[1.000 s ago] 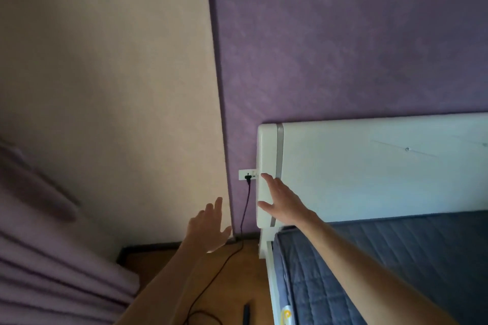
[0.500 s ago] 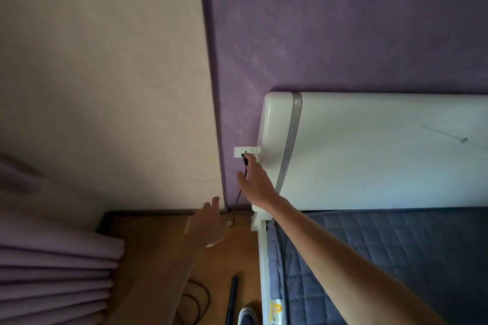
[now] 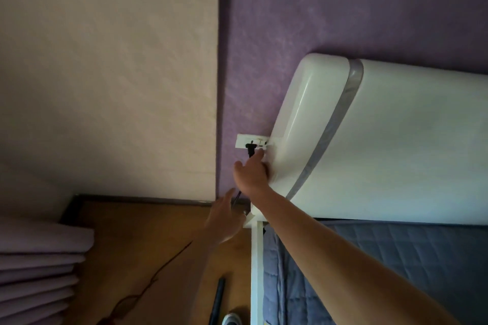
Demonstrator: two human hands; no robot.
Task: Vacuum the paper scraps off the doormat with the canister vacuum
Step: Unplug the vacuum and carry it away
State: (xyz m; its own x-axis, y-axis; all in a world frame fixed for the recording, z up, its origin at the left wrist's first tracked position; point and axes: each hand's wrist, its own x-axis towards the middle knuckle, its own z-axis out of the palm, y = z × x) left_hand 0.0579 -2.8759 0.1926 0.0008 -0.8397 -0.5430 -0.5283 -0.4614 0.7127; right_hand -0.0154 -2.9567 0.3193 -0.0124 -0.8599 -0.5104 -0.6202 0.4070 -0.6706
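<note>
The vacuum's black plug (image 3: 250, 148) sits in a white wall socket (image 3: 252, 141) on the purple wall, beside the bed's headboard. My right hand (image 3: 250, 173) reaches up to it, the index fingertip touching just under the plug and the thumb spread to the left. The black cord (image 3: 158, 273) drops behind that hand and trails across the wooden floor. My left hand (image 3: 224, 219) hovers open below, fingers straight, close to the cord. A dark vacuum tube (image 3: 217, 298) lies on the floor. No doormat or paper scraps are in view.
A white headboard (image 3: 396, 140) and a bed with a blue quilt (image 3: 383, 272) fill the right side. Folded lilac curtain (image 3: 39, 258) hangs at the left. Between them is a narrow strip of wooden floor (image 3: 132, 232). The cream wall meets the purple wall at the corner.
My right hand went from the headboard edge to the socket and plug. The view came closer and tilted down. My left hand stayed open and drifted nearer the cord.
</note>
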